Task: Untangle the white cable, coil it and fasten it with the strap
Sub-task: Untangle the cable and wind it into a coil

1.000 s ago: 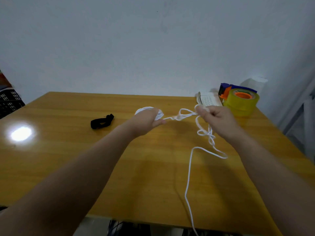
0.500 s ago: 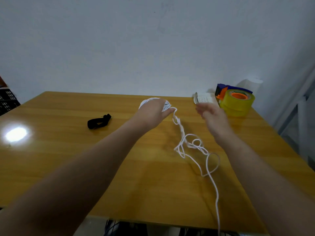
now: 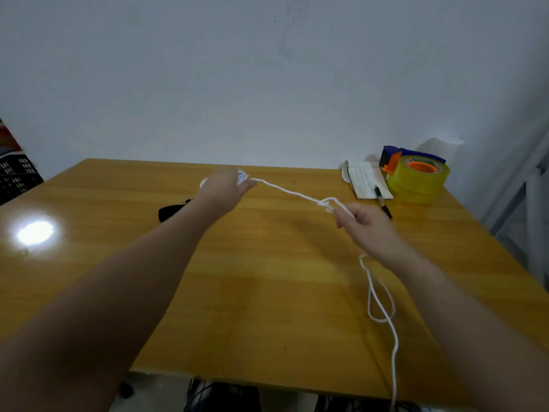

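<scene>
One cable (image 3: pixel 292 194), one strap (image 3: pixel 169 212), two hands. Left hand (image 3: pixel 225 188) curls round a small coil, right hand (image 3: pixel 365 227) pinches beside a knot. The cable runs taut between them above the table (image 3: pixel 267 292), far-left to near-right, tail trailing off the near edge.

table (image 3: pixel 267 292): glossy varnished wood | cable (image 3: pixel 291 193): matt white cord | strap (image 3: pixel 169 211): matt black cloth | tape (image 3: pixel 421 185): shiny yellow plastic | notebook (image 3: pixel 367 181) beside tape: paper

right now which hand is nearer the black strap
Left. The left hand is just right of the strap; the right hand is much farther right, pinching the cable.
</scene>
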The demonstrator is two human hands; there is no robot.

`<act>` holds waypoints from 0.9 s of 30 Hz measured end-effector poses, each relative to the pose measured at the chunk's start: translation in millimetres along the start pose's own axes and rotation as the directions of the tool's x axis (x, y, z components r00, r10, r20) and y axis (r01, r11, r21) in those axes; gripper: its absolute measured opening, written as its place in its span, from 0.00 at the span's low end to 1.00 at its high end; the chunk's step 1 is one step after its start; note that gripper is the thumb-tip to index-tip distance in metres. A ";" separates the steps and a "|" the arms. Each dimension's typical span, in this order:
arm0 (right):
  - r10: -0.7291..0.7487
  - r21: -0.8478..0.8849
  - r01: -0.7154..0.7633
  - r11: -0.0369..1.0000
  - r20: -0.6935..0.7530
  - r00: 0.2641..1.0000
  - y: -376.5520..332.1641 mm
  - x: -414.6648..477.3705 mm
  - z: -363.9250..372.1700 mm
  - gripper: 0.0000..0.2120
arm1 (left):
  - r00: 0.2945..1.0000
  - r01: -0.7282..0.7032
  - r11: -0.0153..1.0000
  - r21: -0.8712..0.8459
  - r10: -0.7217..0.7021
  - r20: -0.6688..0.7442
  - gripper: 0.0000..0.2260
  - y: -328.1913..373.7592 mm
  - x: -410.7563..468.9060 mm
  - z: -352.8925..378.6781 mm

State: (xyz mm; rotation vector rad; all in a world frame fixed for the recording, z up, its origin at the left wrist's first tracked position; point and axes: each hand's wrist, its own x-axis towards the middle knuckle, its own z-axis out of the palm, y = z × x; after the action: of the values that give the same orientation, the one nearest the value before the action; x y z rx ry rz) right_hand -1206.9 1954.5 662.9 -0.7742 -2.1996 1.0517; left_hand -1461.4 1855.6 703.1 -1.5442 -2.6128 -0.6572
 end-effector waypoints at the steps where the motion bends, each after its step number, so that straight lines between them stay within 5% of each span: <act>1: 0.001 0.062 0.004 0.998 -0.091 0.996 0.1 5.6 -3.3 0.17 | 0.997 -0.018 0.998 -0.065 0.022 0.071 0.19 0.6 -5.3 6.8; 4: 0.035 0.153 0.023 0.988 -0.369 0.929 -3.6 28.6 -18.4 0.19 | 0.950 -0.046 0.952 -0.302 0.136 0.282 0.17 17.4 -32.6 16.0; 9: 0.097 0.143 -0.033 0.989 -0.466 0.879 -1.0 53.2 -28.1 0.18 | 0.870 0.120 0.693 -0.711 0.272 0.412 0.17 45.6 -66.0 15.1; 12: 0.258 0.301 -0.142 0.943 -0.391 0.883 -1.7 63.3 -20.8 0.14 | 0.815 0.278 0.318 -0.906 0.422 0.398 0.08 63.3 -75.8 16.9; 14: 0.377 0.401 -0.257 0.879 -0.255 0.891 -0.8 62.3 -11.7 0.12 | 0.834 0.299 0.111 -0.948 0.452 0.316 0.11 73.4 -75.5 12.6; 18: 0.490 0.464 -0.415 0.783 -0.048 0.871 1.4 48.6 10.2 0.14 | 0.918 0.305 -0.174 -0.936 0.314 0.241 0.17 80.1 -60.9 -6.0; 25: 0.606 0.583 -0.481 0.655 -0.026 0.795 2.8 39.0 25.2 0.12 | 0.973 0.211 -0.320 -0.923 0.162 0.166 0.09 69.0 -34.1 -22.8; 27: 0.589 0.426 -0.497 0.756 -0.110 0.801 9.0 36.9 28.4 0.11 | 0.986 0.157 -0.339 -0.927 0.104 0.129 0.10 62.1 -24.4 -29.7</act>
State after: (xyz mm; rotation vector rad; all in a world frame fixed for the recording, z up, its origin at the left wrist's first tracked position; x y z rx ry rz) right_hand -1249.2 1971.5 649.7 -1.3278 -1.5101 1.5168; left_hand -1402.0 1850.1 745.2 -1.3743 -1.4862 -3.5846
